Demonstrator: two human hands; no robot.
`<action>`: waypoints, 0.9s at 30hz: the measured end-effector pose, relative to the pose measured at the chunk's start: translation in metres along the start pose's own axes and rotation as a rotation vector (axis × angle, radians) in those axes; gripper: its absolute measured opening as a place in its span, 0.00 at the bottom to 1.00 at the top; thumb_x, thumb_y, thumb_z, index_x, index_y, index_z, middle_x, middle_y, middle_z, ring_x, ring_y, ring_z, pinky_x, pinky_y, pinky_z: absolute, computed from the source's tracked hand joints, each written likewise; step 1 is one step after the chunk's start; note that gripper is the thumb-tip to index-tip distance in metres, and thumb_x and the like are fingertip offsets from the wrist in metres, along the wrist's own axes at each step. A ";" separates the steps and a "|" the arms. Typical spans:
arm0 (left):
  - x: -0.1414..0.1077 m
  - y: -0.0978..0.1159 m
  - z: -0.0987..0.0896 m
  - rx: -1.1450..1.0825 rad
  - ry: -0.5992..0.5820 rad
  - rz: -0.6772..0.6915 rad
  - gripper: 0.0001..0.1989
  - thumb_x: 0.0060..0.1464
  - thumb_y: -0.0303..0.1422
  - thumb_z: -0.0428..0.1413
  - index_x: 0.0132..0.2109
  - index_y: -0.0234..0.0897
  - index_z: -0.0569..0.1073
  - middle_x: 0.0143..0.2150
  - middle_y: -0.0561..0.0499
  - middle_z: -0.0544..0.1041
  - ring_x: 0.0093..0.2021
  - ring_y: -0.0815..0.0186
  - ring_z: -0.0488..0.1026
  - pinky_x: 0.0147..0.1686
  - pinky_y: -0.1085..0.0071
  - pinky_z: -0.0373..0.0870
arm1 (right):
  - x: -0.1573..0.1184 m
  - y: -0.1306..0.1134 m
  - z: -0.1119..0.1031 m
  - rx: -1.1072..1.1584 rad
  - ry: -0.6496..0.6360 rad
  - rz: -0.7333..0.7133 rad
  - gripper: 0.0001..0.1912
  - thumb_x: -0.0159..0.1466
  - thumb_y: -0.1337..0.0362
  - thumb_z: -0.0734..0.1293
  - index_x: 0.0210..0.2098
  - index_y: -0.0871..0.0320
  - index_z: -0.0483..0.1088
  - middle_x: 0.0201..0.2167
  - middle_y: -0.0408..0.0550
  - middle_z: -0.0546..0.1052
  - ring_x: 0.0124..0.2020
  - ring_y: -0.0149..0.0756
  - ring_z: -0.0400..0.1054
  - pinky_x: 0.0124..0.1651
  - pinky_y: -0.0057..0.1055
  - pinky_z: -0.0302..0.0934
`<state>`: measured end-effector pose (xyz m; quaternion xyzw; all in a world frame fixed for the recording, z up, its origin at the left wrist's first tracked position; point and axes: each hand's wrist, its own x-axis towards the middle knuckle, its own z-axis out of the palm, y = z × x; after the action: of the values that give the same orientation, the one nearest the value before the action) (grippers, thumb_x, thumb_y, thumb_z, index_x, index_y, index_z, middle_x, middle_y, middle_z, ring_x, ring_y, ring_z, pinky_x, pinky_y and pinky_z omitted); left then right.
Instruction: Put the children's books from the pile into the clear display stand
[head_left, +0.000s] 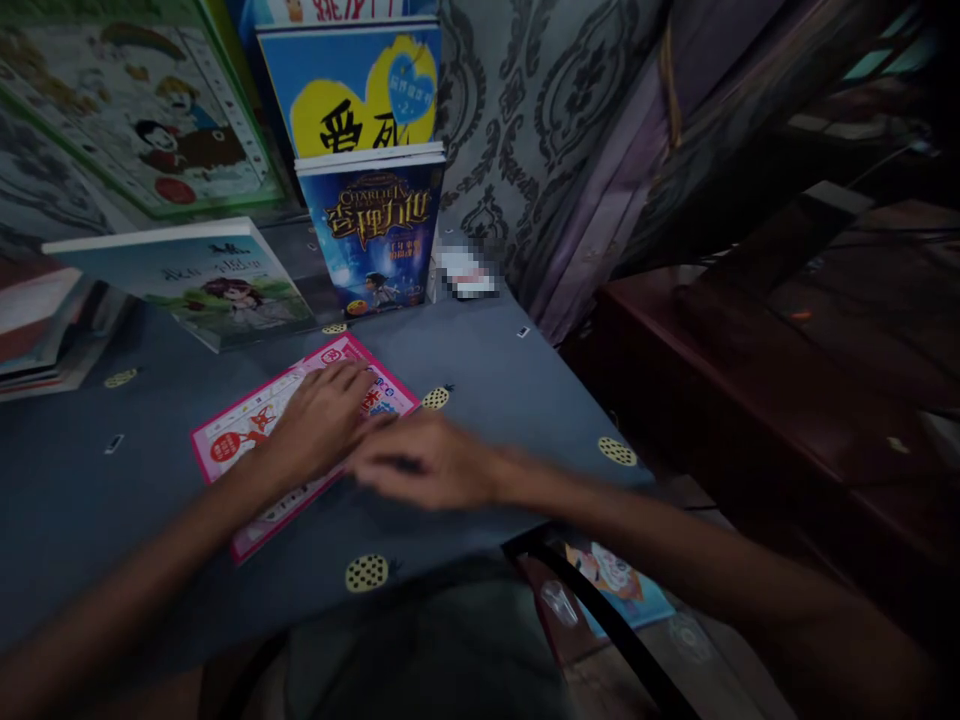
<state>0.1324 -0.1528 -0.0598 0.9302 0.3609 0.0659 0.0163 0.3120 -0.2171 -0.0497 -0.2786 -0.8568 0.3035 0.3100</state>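
Observation:
A thin pink-bordered book [251,500] with a fox on its cover lies at an angle on the grey tabletop. My left hand [322,410] rests flat across its upper middle, fingers stretched toward the far edge. Close beside it, my right hand [431,460] hovers over or touches the book's near right edge. Its fingers point left, loosely bent, with a dark gap between them; they are somewhat blurred and nothing shows in them. The two hands nearly meet, and my left forearm covers part of the cover.
Upright books, one dark blue [382,235] and one blue-yellow [352,85], stand behind. A pale green book [217,280] leans to their left, near a book stack [45,330] and a green-framed book [150,110]. A reddish-brown bench [712,400] is right; another book [622,590] lies below the table.

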 end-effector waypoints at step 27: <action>-0.008 0.032 0.014 0.267 0.248 0.072 0.18 0.69 0.36 0.47 0.49 0.30 0.78 0.49 0.34 0.82 0.51 0.50 0.79 0.47 0.55 0.79 | 0.002 0.083 -0.036 0.384 0.356 0.302 0.33 0.68 0.37 0.59 0.25 0.58 0.76 0.26 0.46 0.81 0.34 0.34 0.75 0.49 0.33 0.67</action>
<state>0.1504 -0.1814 -0.0724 0.9211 0.3322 0.1320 -0.1543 0.3601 -0.1484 -0.0841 -0.3879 -0.6649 0.4490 0.4537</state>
